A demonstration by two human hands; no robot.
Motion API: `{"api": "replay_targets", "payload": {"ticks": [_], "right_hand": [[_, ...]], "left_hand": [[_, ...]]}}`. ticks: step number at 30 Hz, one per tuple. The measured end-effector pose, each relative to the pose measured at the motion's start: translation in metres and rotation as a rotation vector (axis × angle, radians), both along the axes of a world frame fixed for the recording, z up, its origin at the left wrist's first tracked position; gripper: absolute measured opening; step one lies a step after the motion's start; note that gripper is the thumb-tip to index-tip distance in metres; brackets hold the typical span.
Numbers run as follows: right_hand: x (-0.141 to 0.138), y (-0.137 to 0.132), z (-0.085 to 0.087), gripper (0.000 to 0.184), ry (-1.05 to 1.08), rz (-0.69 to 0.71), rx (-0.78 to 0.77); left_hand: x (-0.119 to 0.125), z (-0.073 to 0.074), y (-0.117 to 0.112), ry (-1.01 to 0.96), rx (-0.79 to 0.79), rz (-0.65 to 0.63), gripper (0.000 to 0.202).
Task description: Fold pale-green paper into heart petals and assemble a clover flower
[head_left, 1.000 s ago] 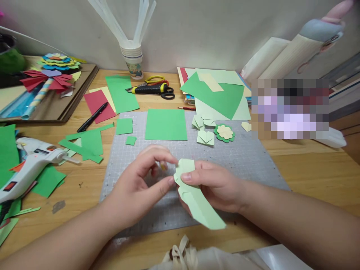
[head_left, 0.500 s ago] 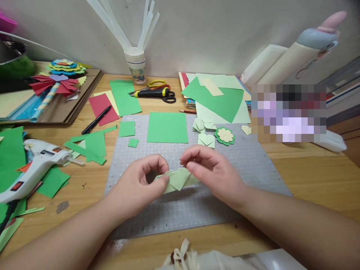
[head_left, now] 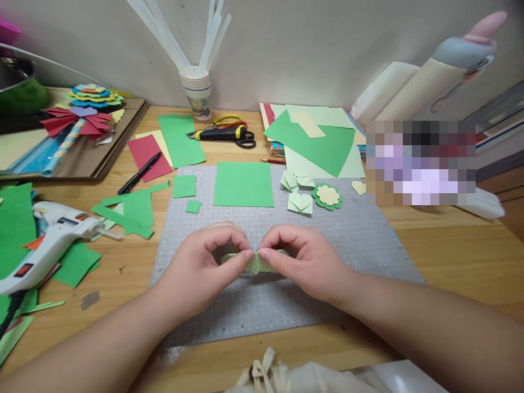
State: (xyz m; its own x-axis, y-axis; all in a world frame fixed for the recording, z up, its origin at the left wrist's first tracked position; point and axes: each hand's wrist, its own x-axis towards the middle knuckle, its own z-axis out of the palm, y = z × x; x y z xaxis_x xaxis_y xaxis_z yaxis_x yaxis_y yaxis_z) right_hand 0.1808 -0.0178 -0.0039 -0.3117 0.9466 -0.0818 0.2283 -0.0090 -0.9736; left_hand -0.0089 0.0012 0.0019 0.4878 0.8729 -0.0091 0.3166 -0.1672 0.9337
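Observation:
Between my two hands is a folded pale green paper (head_left: pixel 256 266), just above the grey cutting mat (head_left: pixel 204 322). My left hand (head_left: pixel 213 259) pinches it near its middle between thumb and fingers. From the other side my right hand (head_left: pixel 303 259) pinches it close by, the two thumbs nearly meeting. The fingers hide much of the paper. Beyond the hands, a green square sheet (head_left: pixel 243 184) lies flat on the mat. Folded pale green paper hearts (head_left: pixel 300 203) and a green scalloped flower with a cream centre (head_left: pixel 327 196) sit to its right.
A white glue gun (head_left: pixel 61 240) lies at left among green paper scraps (head_left: pixel 137 210). A black pen (head_left: pixel 139 173) rests on red paper. Behind the mat are a utility knife (head_left: pixel 216 134), scissors (head_left: pixel 246 141), stacked paper cups (head_left: pixel 196 93) and a paper pile (head_left: pixel 323 147).
My right hand has moved left and down, from the paper's right part to its middle, beside my left thumb. The folded paper is now more covered by the fingers.

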Motion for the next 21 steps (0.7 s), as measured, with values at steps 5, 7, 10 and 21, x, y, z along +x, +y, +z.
{"api": "replay_targets", "payload": {"ticks": [5, 7, 10, 21], "right_hand": [[0.0008, -0.0009, 0.0037, 0.013, 0.016, 0.082, 0.095], [0.0018, -0.0016, 0.0053, 0.015, 0.023, 0.106, 0.133], [0.0023, -0.0021, 0.0060, 0.016, 0.034, 0.099, 0.121], [-0.0007, 0.0027, -0.0010, 0.007, -0.022, -0.006, 0.021]], "left_hand": [[0.0022, 0.0022, -0.0024, -0.074, -0.036, -0.035, 0.014], [0.0035, 0.0030, -0.0033, -0.094, -0.064, -0.060, 0.014], [0.0042, 0.0031, -0.0034, -0.105, -0.117, -0.056, 0.014], [0.0027, -0.0028, 0.0005, -0.041, -0.302, 0.137, 0.020]]}}
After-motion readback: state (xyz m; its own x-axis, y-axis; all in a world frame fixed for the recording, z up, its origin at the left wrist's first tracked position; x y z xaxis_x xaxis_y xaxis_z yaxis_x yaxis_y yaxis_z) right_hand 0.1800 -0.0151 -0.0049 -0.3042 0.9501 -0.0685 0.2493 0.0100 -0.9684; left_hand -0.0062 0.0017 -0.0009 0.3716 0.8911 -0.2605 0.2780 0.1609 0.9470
